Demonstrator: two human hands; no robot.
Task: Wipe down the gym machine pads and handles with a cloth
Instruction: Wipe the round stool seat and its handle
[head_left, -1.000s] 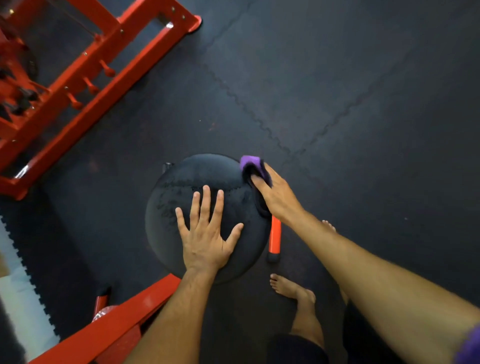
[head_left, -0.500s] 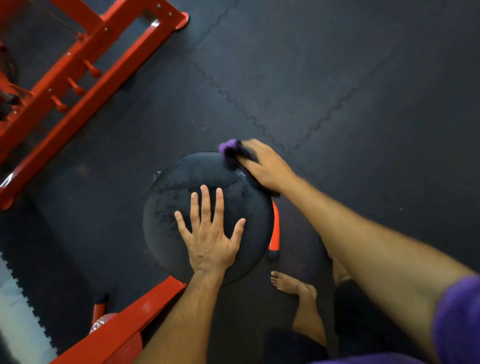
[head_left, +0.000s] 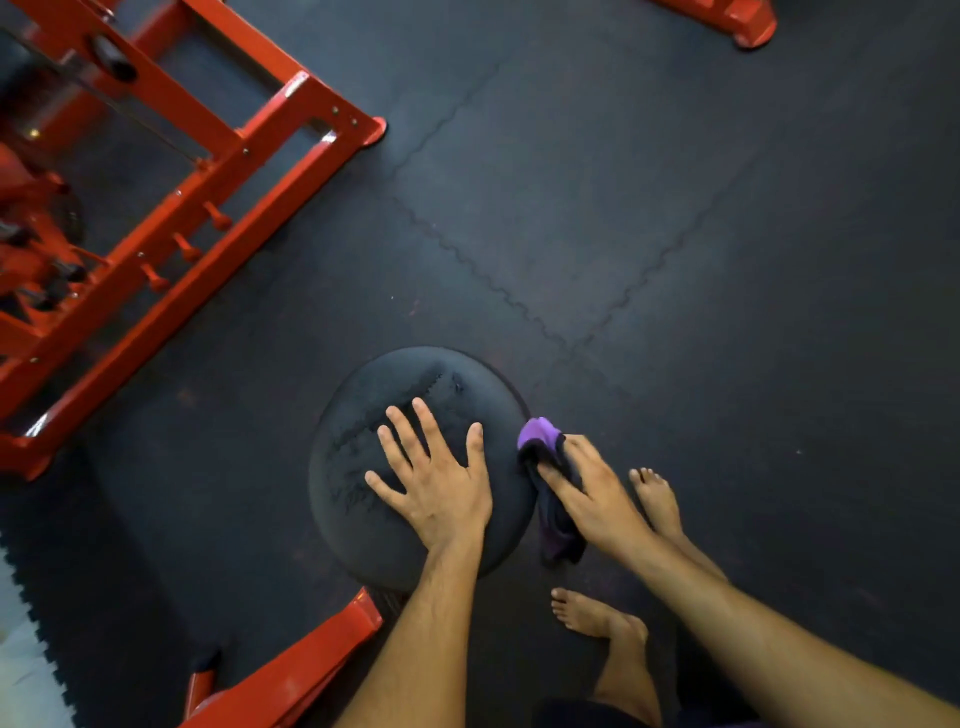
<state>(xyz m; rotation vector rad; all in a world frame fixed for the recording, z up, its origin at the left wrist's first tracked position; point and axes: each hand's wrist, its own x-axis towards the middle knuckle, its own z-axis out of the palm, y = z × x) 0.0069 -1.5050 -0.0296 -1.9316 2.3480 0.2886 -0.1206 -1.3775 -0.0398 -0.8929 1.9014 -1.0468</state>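
The floor (head_left: 675, 182) is covered with dark rubber mats that join with toothed seams. A red machine frame (head_left: 171, 218) stands at the upper left, and another red beam (head_left: 291, 675) comes in at the bottom, just beside the round black pad (head_left: 363, 415). Two bare feet stand on the floor, right of the pad.

The left hand (head_left: 441, 488) lies flat on top of the pad, fingers straight and spread. The right hand (head_left: 592, 499) presses the purple and black cloth (head_left: 550, 499) against the right edge of the pad; its fingers lie long over the cloth, which hangs below the palm.
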